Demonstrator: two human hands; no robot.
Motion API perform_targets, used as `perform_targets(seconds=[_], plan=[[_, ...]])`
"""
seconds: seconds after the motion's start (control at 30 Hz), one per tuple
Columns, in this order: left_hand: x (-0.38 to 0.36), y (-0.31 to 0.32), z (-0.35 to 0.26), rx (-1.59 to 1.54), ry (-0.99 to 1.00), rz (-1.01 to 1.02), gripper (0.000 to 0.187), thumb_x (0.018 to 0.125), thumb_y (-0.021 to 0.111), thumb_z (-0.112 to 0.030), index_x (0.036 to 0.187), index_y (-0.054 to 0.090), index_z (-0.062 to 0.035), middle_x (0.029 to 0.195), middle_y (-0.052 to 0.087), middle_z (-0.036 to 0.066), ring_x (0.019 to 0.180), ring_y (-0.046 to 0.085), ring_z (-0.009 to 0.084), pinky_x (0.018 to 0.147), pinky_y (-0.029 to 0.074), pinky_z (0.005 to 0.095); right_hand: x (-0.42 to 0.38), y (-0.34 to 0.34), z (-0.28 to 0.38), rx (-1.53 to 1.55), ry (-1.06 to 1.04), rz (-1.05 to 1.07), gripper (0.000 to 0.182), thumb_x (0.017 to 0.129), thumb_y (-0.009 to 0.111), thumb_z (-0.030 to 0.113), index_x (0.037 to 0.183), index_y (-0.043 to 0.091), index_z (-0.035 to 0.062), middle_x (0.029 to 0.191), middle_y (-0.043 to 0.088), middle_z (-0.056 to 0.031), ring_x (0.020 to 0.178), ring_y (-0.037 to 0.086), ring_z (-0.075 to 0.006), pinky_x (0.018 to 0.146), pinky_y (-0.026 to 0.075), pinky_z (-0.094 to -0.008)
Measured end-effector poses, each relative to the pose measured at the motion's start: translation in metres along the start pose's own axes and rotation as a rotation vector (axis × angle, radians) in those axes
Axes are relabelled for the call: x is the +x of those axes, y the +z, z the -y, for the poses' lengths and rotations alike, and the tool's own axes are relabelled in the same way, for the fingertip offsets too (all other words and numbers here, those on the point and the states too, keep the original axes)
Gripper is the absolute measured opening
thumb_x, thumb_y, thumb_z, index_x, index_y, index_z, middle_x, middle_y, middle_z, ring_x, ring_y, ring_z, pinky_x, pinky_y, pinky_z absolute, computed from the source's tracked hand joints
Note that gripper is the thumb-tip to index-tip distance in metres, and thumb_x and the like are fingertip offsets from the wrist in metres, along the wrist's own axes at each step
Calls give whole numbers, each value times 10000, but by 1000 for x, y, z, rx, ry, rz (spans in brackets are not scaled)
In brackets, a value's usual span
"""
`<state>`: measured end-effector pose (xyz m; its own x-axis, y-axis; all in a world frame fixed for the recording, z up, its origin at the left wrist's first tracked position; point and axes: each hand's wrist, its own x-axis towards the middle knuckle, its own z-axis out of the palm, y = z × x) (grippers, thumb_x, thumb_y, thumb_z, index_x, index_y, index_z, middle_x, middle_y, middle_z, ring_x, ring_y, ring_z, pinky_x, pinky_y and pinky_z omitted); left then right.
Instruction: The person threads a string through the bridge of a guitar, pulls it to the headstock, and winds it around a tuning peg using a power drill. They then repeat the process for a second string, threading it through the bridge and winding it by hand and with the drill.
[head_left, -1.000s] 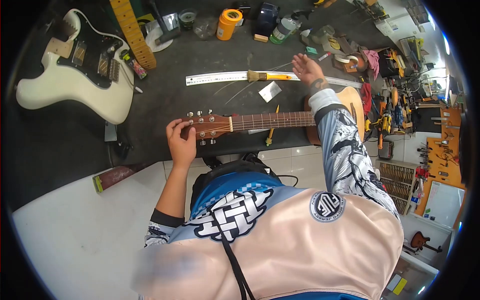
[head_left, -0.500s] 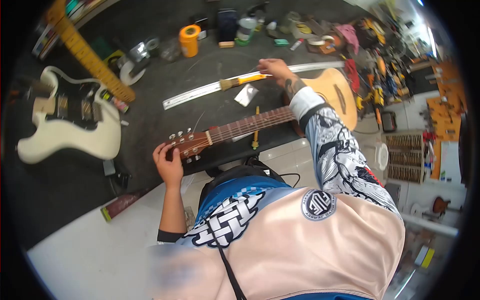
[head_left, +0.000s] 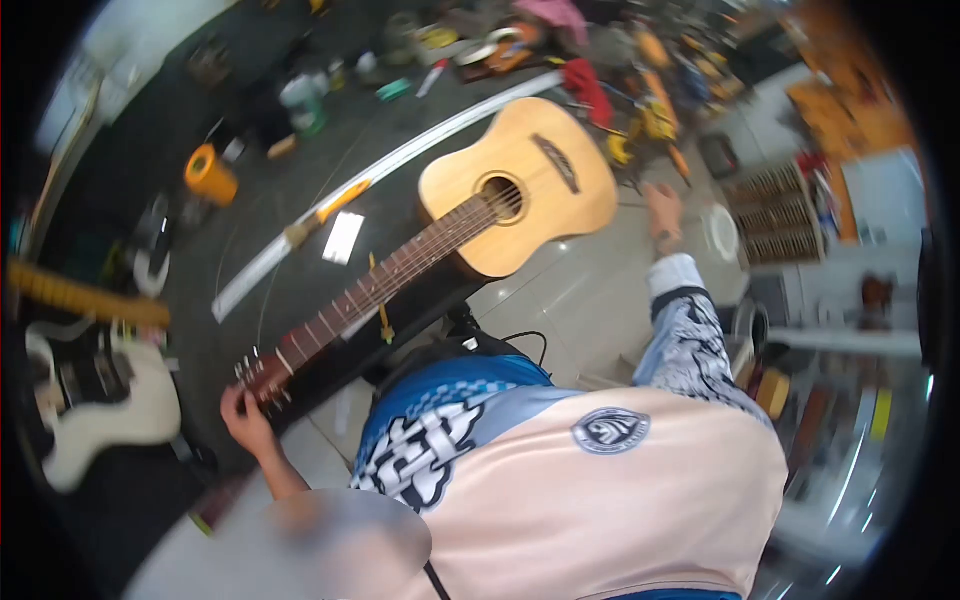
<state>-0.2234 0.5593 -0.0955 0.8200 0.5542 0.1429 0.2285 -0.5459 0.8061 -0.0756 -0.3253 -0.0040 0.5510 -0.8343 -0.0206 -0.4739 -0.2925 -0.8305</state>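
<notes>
An acoustic guitar (head_left: pixel 520 190) with a pale wood top lies face up on the dark bench, its neck pointing to the lower left. My left hand (head_left: pixel 247 418) grips its brown headstock (head_left: pixel 268 378), fingers curled at the end beside the tuning pegs. Out past the guitar body, at the right, my right hand (head_left: pixel 663 208) is stretched toward the hanging tools, near yellow-handled tools (head_left: pixel 655 125). Motion blurs its fingers, so whether it holds anything does not show. A brush with a yellow handle (head_left: pixel 340 202) rests on a long metal ruler (head_left: pixel 400 155) behind the neck.
A cream electric guitar body (head_left: pixel 120 425) lies at the left, near a maple neck (head_left: pixel 90 293). Along the back are an orange tape roll (head_left: pixel 210 175), bottles and a red cloth (head_left: pixel 585 92). A white packet (head_left: pixel 343 238) sits by the ruler. Tiled floor (head_left: pixel 560 290) shows at right.
My right hand has left the space above the ruler and swung right, past the guitar body. My left hand stays on the headstock. The whole view has turned to the right.
</notes>
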Motion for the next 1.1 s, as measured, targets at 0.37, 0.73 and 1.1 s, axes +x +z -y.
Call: perform_targets(seconds=[0.37,0.73,1.1], plan=[[-5,20,-61,84,-453,-229,229,920,645,-3,1133,728,-18,1202,707,77,1067,661,194,916,520,316,159,80,-6,432,-374,249,577,912,768,53,1404,486,-54,1401,589,-150,1168,632,-261,998,534,-401],[-3,1,-56,-384,-683,-118,230,927,650,-18,1151,698,-2,1096,722,142,969,719,236,812,598,340,168,121,26,-210,-735,158,591,820,765,149,1314,529,-77,1234,592,-210,1133,601,-313,955,504,-428],[0,-25,11,-184,-555,-175,281,1024,545,-16,1287,640,12,1317,655,109,1187,629,216,1025,491,350,121,108,2,-260,-539,99,751,799,733,146,1459,434,-54,1267,529,-249,1176,560,-400,1038,446,-428]])
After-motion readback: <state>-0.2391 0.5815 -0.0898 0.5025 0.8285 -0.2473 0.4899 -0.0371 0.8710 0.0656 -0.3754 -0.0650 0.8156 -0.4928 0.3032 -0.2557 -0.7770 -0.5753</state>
